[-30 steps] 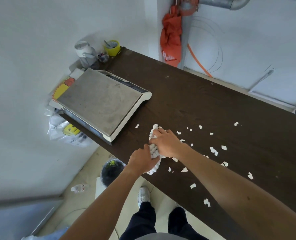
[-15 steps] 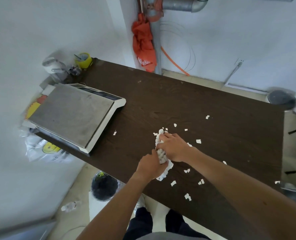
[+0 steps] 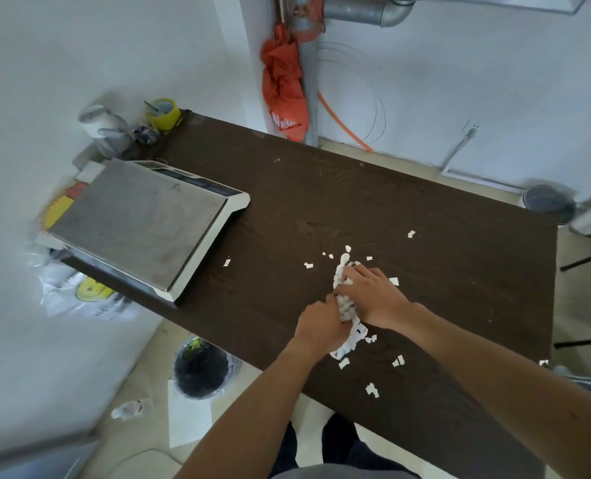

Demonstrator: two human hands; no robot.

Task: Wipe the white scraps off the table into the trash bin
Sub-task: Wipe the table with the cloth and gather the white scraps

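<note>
A dark brown table (image 3: 373,202) carries several small white scraps (image 3: 371,389), scattered around my hands and toward its near edge. A white knobbly cloth (image 3: 345,302) lies bunched on the table between my hands. My left hand (image 3: 318,326) grips its near end and my right hand (image 3: 373,295) presses down on its far part. A heap of scraps (image 3: 351,342) sits against the cloth's near end. The black-lined trash bin (image 3: 200,369) stands on the floor below the table's near edge, left of my hands.
A large scale with a steel platter (image 3: 142,223) fills the table's left end. A yellow tape roll (image 3: 162,114) and a white jug (image 3: 97,121) stand in the far left corner. An orange bag (image 3: 283,84) hangs on a pipe. A plastic bottle (image 3: 128,407) lies on the floor.
The view has swung so more of the table's right end shows. Both hands stay on the cloth and scraps have gathered closer against it.
</note>
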